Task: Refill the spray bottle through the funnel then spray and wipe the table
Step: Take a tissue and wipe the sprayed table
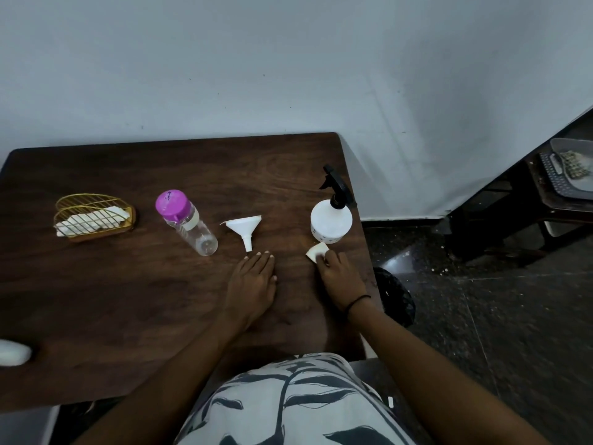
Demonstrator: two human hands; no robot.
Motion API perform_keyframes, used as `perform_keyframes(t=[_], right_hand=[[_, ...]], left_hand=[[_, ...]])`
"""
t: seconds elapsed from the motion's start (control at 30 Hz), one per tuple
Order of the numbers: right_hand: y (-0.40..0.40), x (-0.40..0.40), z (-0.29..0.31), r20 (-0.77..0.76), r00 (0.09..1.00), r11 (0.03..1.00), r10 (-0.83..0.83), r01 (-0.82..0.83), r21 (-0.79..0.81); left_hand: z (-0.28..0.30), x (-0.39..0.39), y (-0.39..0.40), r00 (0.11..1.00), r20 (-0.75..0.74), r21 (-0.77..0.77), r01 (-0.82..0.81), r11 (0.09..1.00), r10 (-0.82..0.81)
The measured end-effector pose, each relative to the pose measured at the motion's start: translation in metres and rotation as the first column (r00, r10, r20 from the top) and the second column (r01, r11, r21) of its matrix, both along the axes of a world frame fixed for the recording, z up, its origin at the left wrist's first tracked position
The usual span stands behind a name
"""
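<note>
A white spray bottle (331,221) with a black trigger head stands near the right edge of the dark wooden table (128,300). A white funnel (245,228) lies on its side in the middle. Left of it stands a clear water bottle (189,224) with a purple cap. My left hand (253,277) rests flat on the table just below the funnel, fingers together. My right hand (337,273) lies below the spray bottle, fingers closed on a small folded white cloth (317,251).
A gold wire holder (93,215) with white tissues stands at the far left. A blurred white object (14,353) sits at the table's left front edge. A dark stand with a grey tray (568,175) is on the floor to the right. The wall is behind the table.
</note>
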State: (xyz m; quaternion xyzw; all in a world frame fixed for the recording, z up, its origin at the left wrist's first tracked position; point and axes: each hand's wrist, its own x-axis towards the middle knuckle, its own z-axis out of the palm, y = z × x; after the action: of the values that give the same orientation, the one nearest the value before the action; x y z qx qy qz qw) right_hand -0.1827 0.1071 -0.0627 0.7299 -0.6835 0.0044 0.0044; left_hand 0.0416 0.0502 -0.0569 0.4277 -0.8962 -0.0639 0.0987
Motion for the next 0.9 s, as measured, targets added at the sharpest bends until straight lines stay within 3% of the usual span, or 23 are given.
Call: perform_keyframes(t=[0.17,0.27,0.5,0.7,0.9], right_hand=[[0.058,-0.003,-0.001,0.014,1.0,0.999,-0.016,0.017,-0.031],[0.078,0.025,-0.01,0.061,0.996,0.994,0.067,-0.062,-0.093],[0.013,0.071,-0.014,0.064,0.977,0.976,0.202,-0.196,-0.093],[-0.053,0.048,0.004,-0.039,0.996,0.995,0.075,-0.073,0.062],[-0.02,0.013,0.004,-0.053,0.998,0.997,-0.039,0.043,0.065]], left_hand=[[-0.002,-0.004,0.004,0.999,-0.021,0.005,0.03,1.0,-0.03],[-0.002,-0.006,0.005,0.999,-0.033,0.002,0.041,0.999,-0.041],[0.002,0.011,0.002,1.0,0.014,0.023,-0.026,0.999,0.025],[0.004,0.025,0.003,0.998,0.039,0.055,-0.047,0.997,0.045],[0.003,0.027,0.007,0.999,0.042,0.086,-0.018,0.996,0.015]])
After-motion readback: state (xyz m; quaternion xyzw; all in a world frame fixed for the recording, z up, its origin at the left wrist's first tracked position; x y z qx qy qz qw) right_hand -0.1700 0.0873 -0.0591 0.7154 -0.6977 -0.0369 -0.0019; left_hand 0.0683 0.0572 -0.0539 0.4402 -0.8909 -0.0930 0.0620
